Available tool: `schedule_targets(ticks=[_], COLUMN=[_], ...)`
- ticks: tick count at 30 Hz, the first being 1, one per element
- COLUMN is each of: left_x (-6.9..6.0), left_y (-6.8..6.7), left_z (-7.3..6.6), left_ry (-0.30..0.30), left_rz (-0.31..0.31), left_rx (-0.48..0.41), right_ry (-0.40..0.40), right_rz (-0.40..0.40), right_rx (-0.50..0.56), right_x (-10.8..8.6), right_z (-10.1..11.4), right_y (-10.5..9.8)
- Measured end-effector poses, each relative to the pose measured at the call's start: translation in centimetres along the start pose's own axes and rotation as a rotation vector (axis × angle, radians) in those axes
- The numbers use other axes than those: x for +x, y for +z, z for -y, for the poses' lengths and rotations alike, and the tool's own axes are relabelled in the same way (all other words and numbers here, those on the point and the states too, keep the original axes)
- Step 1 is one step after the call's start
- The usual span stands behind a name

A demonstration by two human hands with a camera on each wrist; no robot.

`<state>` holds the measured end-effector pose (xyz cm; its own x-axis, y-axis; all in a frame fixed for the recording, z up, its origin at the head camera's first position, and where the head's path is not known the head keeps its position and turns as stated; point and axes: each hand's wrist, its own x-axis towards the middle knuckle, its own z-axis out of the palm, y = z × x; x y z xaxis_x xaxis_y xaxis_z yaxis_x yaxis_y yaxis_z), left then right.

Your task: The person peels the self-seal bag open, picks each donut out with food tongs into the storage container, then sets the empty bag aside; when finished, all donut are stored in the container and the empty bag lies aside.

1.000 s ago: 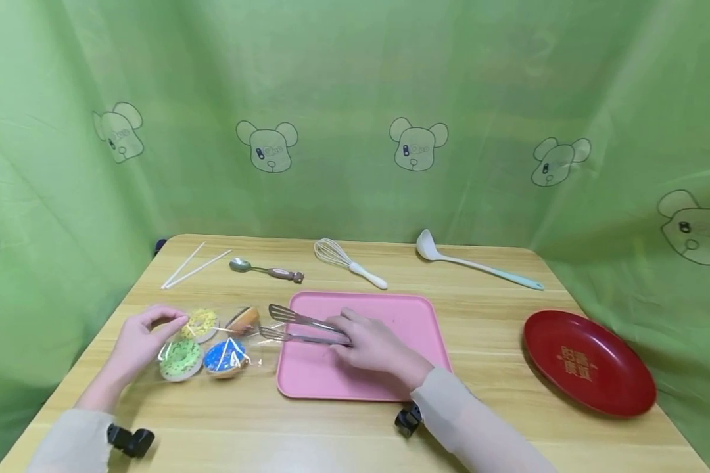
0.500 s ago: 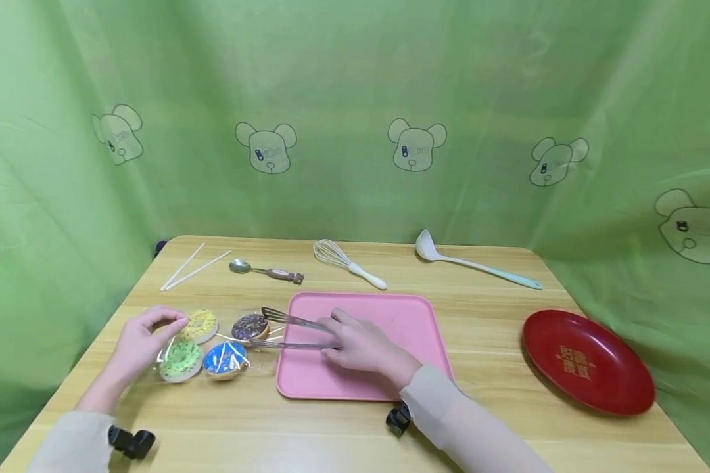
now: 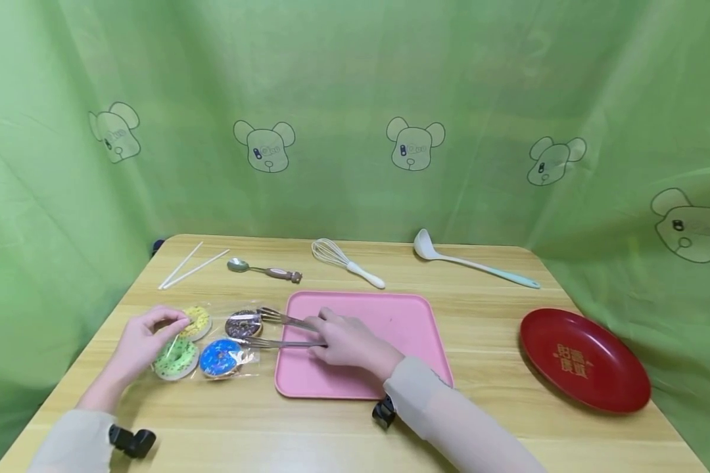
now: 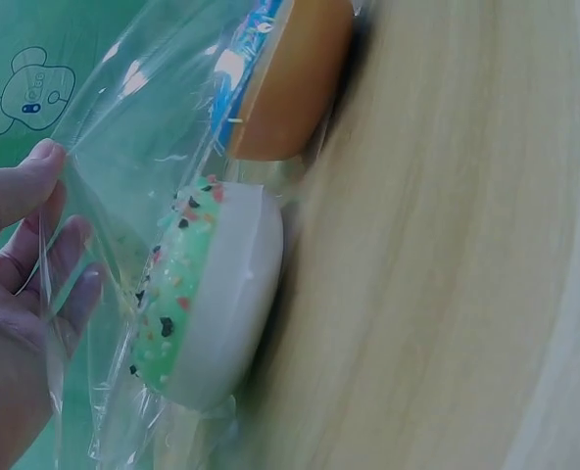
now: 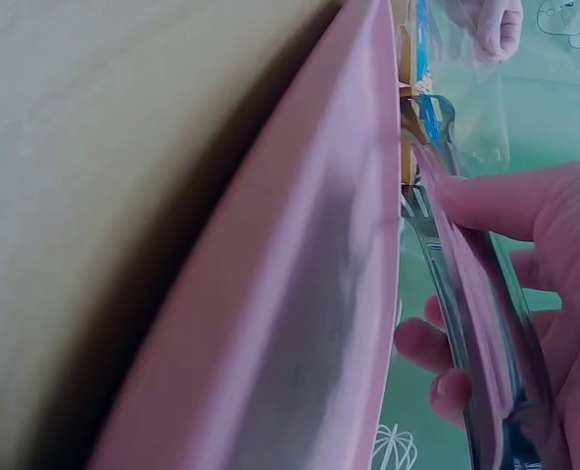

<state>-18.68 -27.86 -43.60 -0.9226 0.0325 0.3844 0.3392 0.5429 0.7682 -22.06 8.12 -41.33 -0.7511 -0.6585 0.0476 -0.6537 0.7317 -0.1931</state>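
Observation:
My left hand (image 3: 142, 338) pinches the edge of a clear plastic bag (image 4: 104, 176) between thumb and fingers. In the bag are toy doughnuts: a yellow doughnut (image 3: 200, 322) partly behind the fingertips, a green doughnut (image 3: 164, 364), a blue doughnut (image 3: 212, 358) and a dark brown doughnut (image 3: 242, 325). The green one appears close up with sprinkles in the left wrist view. My right hand (image 3: 355, 345), over the pink tray, holds metal tongs (image 3: 296, 344) with their arms apart. The slotted tips point left, reaching into the bag's mouth by the brown doughnut.
Behind lie two white sticks (image 3: 196, 269), a spoon (image 3: 281, 273), a white whisk (image 3: 363, 273) and a ladle (image 3: 479, 266). The pink tray (image 3: 390, 387) sits centrally, with a red oval plate (image 3: 609, 374) at right. A green curtain (image 3: 343, 66) surrounds the table.
The right hand and tongs have moved left. The brown doughnut, tilted on edge earlier, now lies with its topping up, and the bagged doughnuts sit slightly further left. The left hand keeps its pinch.

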Motion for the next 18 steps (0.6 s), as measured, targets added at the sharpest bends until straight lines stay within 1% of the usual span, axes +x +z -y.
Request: schedule_targets(ticks=[10,18], left_x=[-0.02,0.03], left_y=[-0.19,-0.27], left_z=[0.14,0.33], left_ry=[0.003,0.016], left_rz=[0.006,-0.005], left_rx=[0.012,0.008], right_ry=[-0.061,-0.074], right_rz=[-0.003,-0.015], right_rx=[-0.044,-0.038], right_x=[0.55,0.31], right_z=[0.1,-0.13], right_y=[-0.24,0.0])
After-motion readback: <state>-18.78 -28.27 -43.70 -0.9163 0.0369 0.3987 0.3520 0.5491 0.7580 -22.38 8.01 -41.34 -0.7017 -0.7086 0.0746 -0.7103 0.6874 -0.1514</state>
